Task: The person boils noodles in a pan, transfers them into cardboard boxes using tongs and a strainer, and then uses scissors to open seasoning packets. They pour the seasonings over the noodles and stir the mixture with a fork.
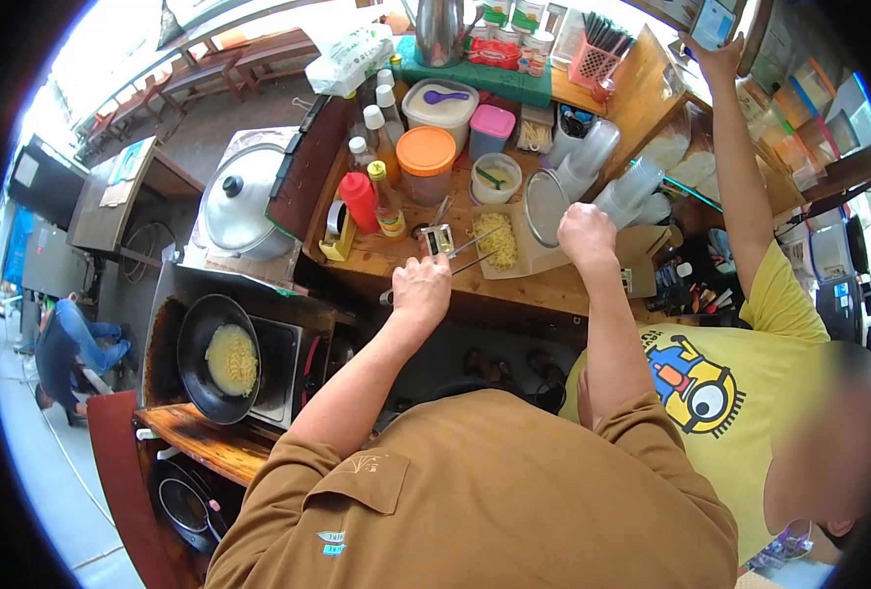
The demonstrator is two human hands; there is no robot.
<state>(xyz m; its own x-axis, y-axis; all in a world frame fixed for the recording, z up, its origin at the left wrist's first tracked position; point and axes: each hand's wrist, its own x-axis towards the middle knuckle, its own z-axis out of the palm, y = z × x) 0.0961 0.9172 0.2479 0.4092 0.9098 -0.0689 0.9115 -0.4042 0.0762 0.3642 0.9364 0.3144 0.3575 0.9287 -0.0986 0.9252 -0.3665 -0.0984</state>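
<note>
Gripping metal tongs (460,250), the left hand (422,291) is closed around their handle with the tips over a tray of noodles (497,240) just beyond it, while the right hand (587,236), fisted beside that tray, holds something I cannot make out.

**Open-air food stall in daylight**

Bright daylight is pouring in from the street side, where wooden benches (210,61) are standing on a grey concrete floor (229,123). A wooden counter (514,290) is running across the stall, with a lower wooden shelf (205,442) sitting beside a steel stove top (288,358). Shelving (799,118) is lining the far right wall.
</note>
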